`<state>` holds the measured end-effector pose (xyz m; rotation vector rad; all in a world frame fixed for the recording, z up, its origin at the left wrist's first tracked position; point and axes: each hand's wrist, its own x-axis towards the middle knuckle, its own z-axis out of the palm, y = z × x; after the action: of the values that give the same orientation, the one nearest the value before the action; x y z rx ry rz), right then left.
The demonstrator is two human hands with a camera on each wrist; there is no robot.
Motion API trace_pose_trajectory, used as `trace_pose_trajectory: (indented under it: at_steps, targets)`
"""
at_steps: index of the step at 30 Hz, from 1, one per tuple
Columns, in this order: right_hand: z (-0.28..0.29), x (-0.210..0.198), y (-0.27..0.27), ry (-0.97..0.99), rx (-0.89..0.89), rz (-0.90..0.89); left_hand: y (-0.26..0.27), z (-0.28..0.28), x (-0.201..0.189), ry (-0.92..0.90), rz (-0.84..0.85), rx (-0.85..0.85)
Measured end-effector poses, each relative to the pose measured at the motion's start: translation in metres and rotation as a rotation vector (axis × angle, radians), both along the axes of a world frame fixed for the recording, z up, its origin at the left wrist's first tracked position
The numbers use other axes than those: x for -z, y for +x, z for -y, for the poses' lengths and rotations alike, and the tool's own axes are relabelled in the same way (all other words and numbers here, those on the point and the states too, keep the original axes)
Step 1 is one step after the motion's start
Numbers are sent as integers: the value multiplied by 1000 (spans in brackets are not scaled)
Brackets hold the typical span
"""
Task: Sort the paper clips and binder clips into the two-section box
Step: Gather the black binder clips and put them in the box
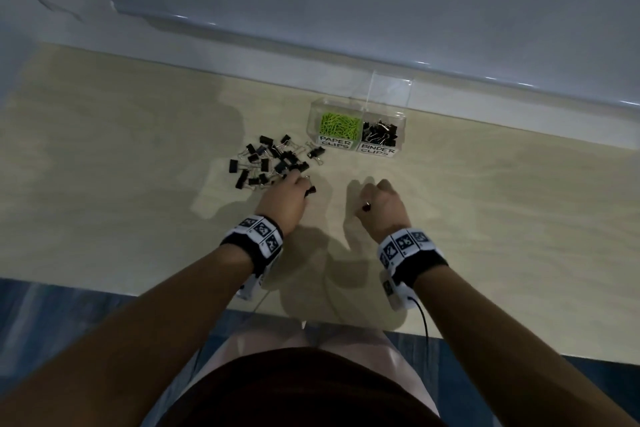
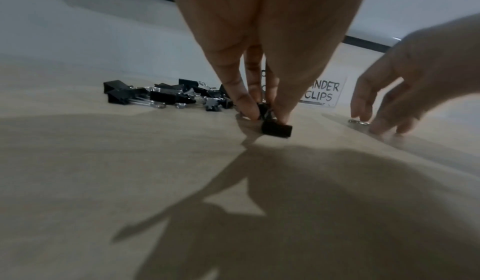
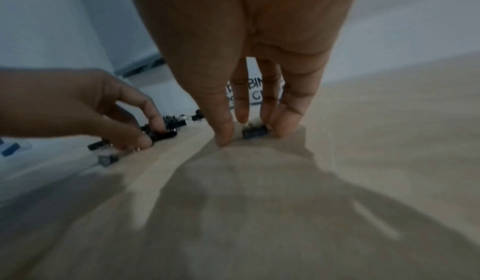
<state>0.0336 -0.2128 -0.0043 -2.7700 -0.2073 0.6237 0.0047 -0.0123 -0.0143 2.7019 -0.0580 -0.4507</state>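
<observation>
A black binder clip is sitting on the table, well in front of the two-section box, with the left hand pinching its wire handles. The right hand is closing round a second clip, nearer the box. Either hold is looking slight; a handle could be springing free and flicking a clip among the loose pile left of the box.
</observation>
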Motion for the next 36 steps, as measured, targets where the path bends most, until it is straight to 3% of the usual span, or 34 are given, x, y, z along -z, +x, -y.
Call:
trace_pose_trajectory:
  at_steps: [6,10,14,17,25,30,36]
  targets:
    - [-13,0,2,151,9,28,-9,-16,-11,-221,163,-66]
    - [-44,-9,9,301,-107,60,-26,-35,-6,-210,141,-42]
    - [-78,-6,8,208,-263,-19,-40,-36,8,-106,110,137]
    - [-88,-1,6,103,-300,-29,-42,-31,19,-72,104,181]
    - [-82,-1,3,91,-240,-7,-31,-18,9,20,-33,95]
    - [-54,4,-2,227,-90,40,-24,-13,4,24,-43,142]
    - [1,-5,4,369,140,250,-11,1,-16,-215,-18,73]
